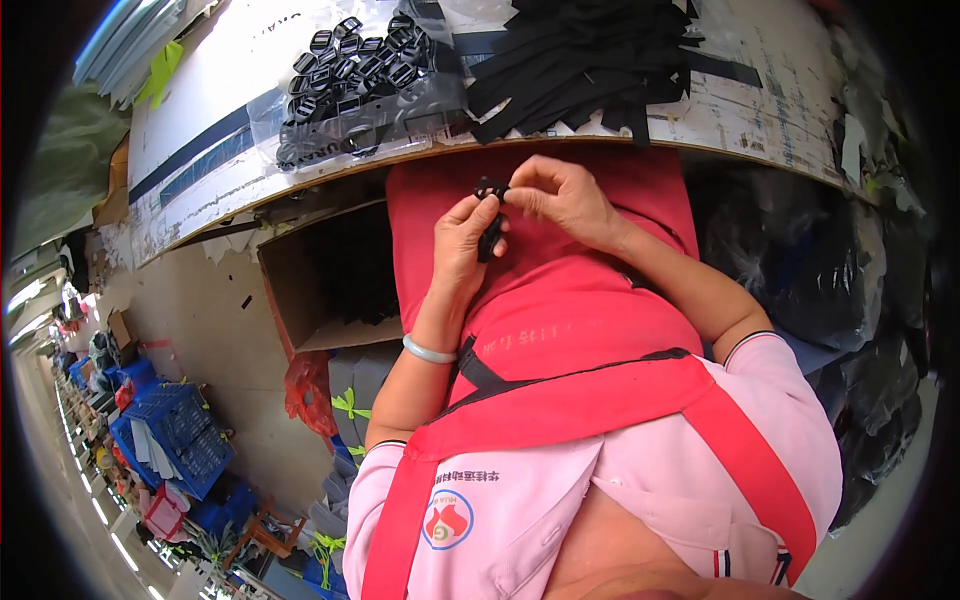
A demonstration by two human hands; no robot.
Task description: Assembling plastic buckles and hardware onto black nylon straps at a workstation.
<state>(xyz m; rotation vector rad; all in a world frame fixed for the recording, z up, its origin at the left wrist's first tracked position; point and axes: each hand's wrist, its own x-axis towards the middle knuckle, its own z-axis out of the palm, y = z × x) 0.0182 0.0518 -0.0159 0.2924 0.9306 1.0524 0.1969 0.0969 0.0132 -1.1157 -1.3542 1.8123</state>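
Note:
Over my lap, in front of a red apron (640,200), my left hand (463,240) is closed on a small black plastic buckle (489,187). A short black strap (489,242) hangs below it, between the thumb and the curled fingers. At the buckle's right edge, my right hand (572,205) pinches with thumb and forefinger together. What lies in that pinch is too small to make out. On the table just ahead are a heap of loose black buckles (350,65) on clear plastic and a pile of cut black straps (590,60).
The worn table edge (440,150) runs across just beyond my hands. Under it at left stands an open cardboard box (300,290) with dark contents. Dark plastic bags (800,260) crowd the right side. Blue crates (185,435) stand on the floor at far left.

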